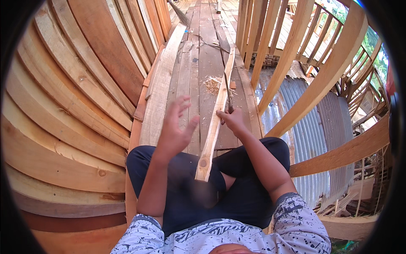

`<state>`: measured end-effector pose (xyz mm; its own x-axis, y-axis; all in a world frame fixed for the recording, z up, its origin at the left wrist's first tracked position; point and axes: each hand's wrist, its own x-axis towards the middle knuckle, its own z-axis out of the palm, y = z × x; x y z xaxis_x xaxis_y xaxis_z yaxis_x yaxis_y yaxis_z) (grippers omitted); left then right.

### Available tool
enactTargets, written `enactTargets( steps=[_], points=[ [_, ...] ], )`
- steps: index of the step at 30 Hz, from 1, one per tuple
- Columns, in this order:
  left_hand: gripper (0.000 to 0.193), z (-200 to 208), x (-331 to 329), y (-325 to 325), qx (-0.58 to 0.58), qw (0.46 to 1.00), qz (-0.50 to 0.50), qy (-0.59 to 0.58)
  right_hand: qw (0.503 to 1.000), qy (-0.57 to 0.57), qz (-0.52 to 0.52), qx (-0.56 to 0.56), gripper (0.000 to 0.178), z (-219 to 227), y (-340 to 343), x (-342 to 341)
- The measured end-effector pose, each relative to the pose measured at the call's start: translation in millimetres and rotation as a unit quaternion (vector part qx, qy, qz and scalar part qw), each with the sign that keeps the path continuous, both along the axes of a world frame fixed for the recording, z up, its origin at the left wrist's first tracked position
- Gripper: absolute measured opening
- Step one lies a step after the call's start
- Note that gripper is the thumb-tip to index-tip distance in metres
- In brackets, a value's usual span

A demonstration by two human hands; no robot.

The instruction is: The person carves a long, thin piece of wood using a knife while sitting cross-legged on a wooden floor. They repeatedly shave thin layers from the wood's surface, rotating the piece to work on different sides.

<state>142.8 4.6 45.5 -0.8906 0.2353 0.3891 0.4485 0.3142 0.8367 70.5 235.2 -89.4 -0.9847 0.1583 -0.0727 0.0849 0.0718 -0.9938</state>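
Note:
A long narrow strip of pale wood point(207, 156) runs from over my lap, between my knees, away along the plank floor. My right hand point(232, 119) is closed around the grip of a long knife with a dark blade point(227, 86). The blade points away from me along the strip's right edge, and my thumb rests on or close by the wood. The knife's handle is mostly hidden in my fingers. To the left of the strip, my left hand point(175, 129) is raised with fingers apart, holding nothing.
Wood shavings point(213, 84) lie beside the strip. A wide board point(163, 84) runs along the floor's left side, below a plank wall point(84, 97). Upright wooden posts point(287, 59) line the right edge, with corrugated metal sheets point(313, 127) beyond. A broom point(181, 16) is far off.

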Motion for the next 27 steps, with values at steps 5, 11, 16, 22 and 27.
enactTargets(
  steps=[5, 11, 16, 22, 27],
  points=[
    [0.054, 109, 23, -25, 0.213, 0.917, -0.126, 0.313, 1.000, 0.000, -0.013, 0.024, 0.024, -9, 5, 4],
    [0.053, 157, 62, -21, 0.314, 0.816, -0.321, 0.364, 0.997, 0.000, 0.000, 0.071, 0.033, -24, 3, -6],
    [0.053, 153, 68, -5, 0.339, 0.796, -0.363, 0.347, 0.990, 0.008, 0.018, 0.142, 0.034, -35, 2, -14],
    [0.052, 147, 66, -14, 0.360, 0.783, -0.376, 0.341, 0.980, 0.013, 0.020, 0.196, 0.038, -39, 1, -14],
    [0.051, 149, 72, -23, 0.366, 0.775, -0.382, 0.346, 0.974, 0.021, 0.019, 0.225, 0.038, -39, 0, -14]
  ],
)
